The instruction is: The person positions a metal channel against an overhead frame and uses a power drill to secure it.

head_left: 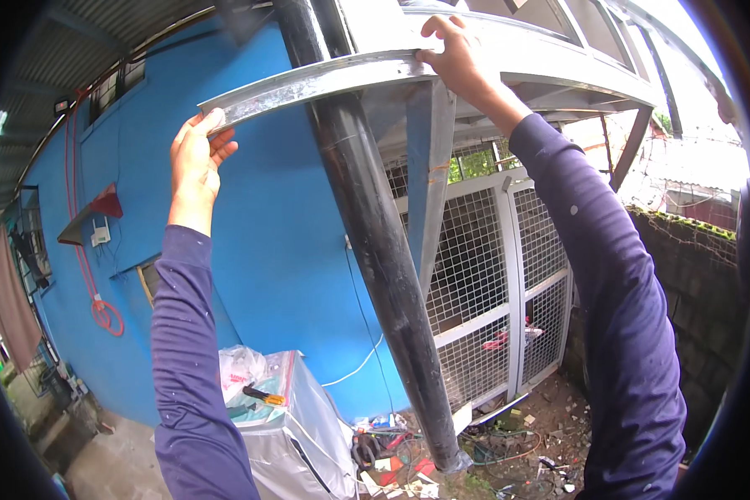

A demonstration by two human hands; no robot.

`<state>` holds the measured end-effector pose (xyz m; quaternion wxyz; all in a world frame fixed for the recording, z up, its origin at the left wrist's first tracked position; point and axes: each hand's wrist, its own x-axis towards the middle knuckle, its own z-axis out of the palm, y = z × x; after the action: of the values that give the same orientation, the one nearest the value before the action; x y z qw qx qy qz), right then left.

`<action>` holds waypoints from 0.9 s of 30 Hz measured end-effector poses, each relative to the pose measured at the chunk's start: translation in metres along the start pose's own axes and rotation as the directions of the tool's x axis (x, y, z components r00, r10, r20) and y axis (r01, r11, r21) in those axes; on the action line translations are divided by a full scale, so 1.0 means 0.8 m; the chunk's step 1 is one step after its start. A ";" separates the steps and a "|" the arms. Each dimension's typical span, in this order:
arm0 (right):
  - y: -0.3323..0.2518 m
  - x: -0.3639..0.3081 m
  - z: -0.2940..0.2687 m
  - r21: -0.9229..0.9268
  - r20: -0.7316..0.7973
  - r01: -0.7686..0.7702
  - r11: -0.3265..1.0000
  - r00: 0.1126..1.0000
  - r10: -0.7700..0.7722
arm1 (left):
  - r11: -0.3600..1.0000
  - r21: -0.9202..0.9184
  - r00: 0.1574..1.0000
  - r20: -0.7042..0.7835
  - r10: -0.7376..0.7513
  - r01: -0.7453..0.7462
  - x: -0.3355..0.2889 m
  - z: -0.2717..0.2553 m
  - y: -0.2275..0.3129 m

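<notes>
A long grey metal channel bar (317,81) is raised in front of me, level with the edge of a white-grey metal frame (550,52). My left hand (197,154) pinches its left end between thumb and fingers. Near the bar's right end, my right hand (462,62) has thumb and fingers closed on it, against the frame. Whether the right end touches the frame I cannot tell. Behind the bar a thick black pipe (367,208) slants down to the ground. A grey metal post (429,167) stands under the frame.
A blue wall (283,250) runs along the left. Below stands a silver-covered box (292,450) bearing a yellow-and-black tool (263,394) and plastic bags. White mesh gates (475,275) are beyond the pipe. Rubble and cables (525,433) litter the ground. At right is a dark block wall (683,283).
</notes>
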<state>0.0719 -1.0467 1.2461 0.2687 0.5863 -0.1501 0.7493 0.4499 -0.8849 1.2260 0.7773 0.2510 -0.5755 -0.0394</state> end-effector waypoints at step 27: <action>-0.013 0.023 -0.010 -0.156 0.251 0.342 0.927 0.921 -0.298 | 0.988 0.057 0.933 0.325 -0.153 0.142 -0.073 0.119 -0.090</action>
<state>0.0682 -1.0298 1.2603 0.4259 0.6538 -0.1542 0.6061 0.3597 -0.9599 1.1640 0.6611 0.2963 -0.6771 -0.1297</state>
